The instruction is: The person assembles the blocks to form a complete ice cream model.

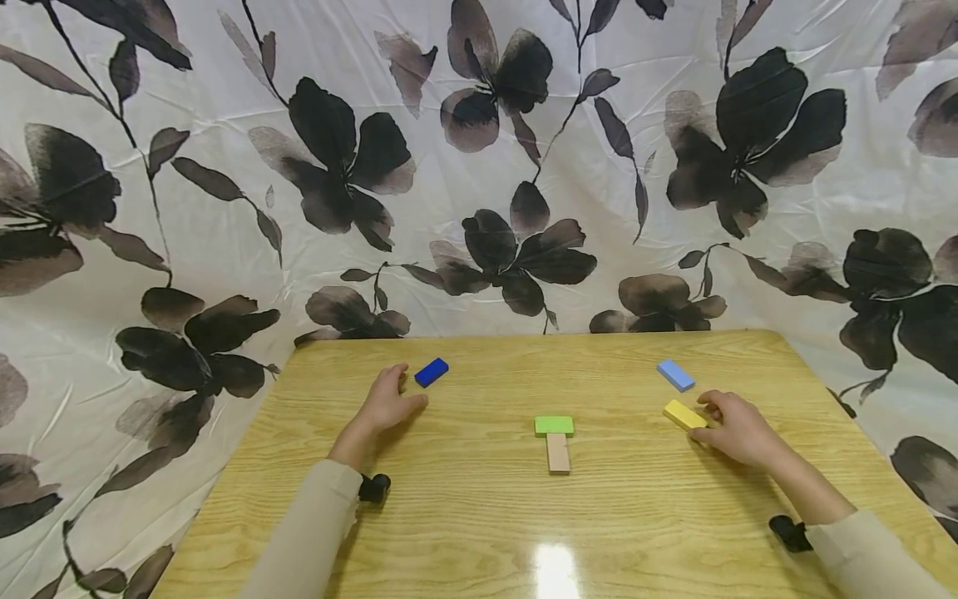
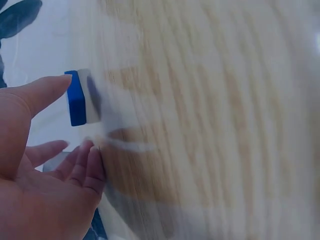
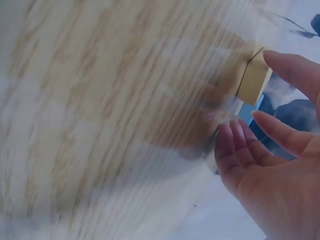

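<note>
Beside a dark blue block [image 1: 432, 373] at the table's back left is my left hand [image 1: 384, 403], thumb and fingers spread apart. In the left wrist view the thumb tip overlaps that block [image 2: 76, 100]; whether it touches cannot be told. My right hand [image 1: 737, 428] is at the right end of a yellow block [image 1: 684, 415]. Its thumb tip meets or nearly meets the yellow block [image 3: 254, 80] in the right wrist view, while the other fingers stay apart from it. A light blue block [image 1: 676, 375] lies just behind the yellow one.
Mid-table, a green block [image 1: 554, 427] lies crosswise against the far end of a tan block [image 1: 558, 454], forming a T. The wooden table [image 1: 479, 516] ends at a floral cloth [image 1: 479, 183] hanging behind it.
</note>
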### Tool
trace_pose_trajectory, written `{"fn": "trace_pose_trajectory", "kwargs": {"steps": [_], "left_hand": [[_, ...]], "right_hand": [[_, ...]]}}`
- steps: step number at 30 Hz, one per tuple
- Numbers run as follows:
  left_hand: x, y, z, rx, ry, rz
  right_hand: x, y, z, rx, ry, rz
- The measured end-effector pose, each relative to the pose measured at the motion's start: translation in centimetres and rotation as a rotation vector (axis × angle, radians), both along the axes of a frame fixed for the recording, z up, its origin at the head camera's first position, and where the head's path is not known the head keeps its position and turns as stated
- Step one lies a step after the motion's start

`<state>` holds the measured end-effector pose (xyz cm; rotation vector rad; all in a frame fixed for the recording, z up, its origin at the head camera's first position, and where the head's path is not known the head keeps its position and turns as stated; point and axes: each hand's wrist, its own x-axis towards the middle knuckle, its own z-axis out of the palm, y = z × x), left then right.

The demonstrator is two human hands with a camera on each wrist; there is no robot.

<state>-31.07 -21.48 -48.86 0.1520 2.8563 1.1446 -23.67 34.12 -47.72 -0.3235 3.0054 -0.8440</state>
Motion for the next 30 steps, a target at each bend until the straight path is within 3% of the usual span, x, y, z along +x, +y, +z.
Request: {"fn": "trace_pose_trajectory", "kwargs": {"steps": [8, 15, 30], "left_hand": [[-0.6, 0.1, 0.1, 0.005, -0.005, 0.029], [-1.1, 0.2, -0.4, -0.022, 0.03, 0.044], [-1.4, 0.3, -1.1, -0.013, 0.065, 0.064]], "right_hand": [[-0.1, 0.1, 0.0, -0.011, -0.01, -0.004], [-0.1, 0.0, 0.0, -0.014, -0.018, 0.0], [0.2, 0.1, 0.0, -0.042, -0.056, -0.004]]}}
